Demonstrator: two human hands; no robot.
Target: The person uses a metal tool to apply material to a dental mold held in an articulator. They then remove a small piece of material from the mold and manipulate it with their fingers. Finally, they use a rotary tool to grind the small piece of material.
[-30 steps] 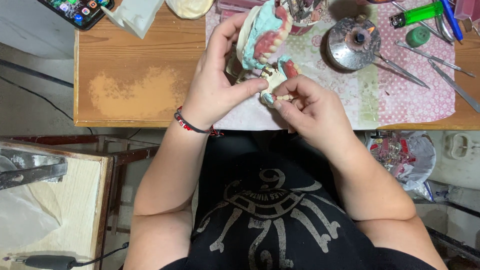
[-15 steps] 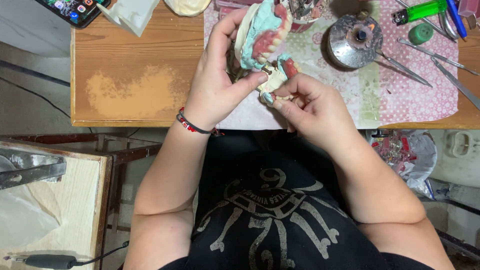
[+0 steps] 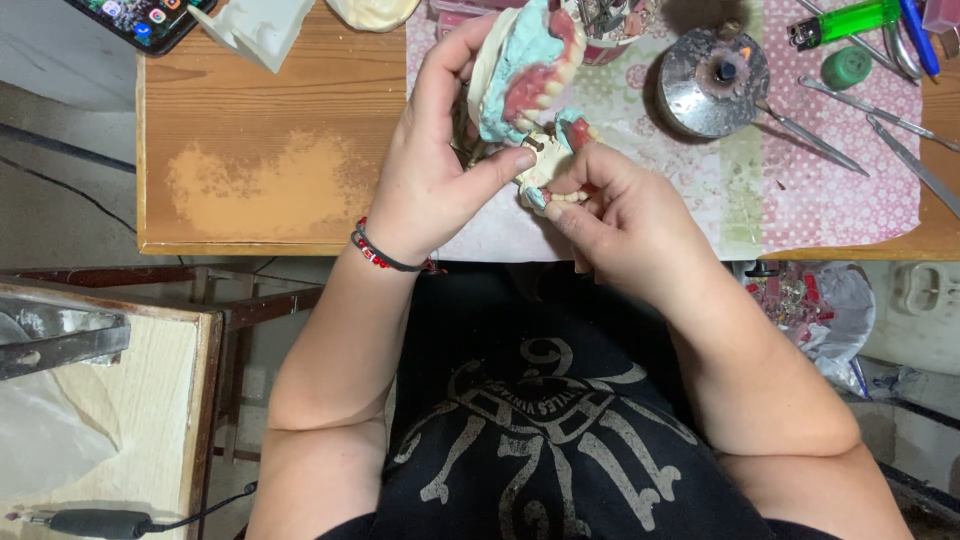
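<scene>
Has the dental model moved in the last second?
No. The dental model stays the same gap left of the metal burner.

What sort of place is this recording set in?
Probably a small dental technician's workbench. Both hands, left hand and right hand, hold a denture model with pink gums and teeth; a small metal burner and metal hand tools lie on the wooden table.

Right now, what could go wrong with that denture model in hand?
1. The denture model is held open above the table edge; a slip of the left hand could drop it.
2. The burner looks lit close to the right hand: burn risk.
</scene>
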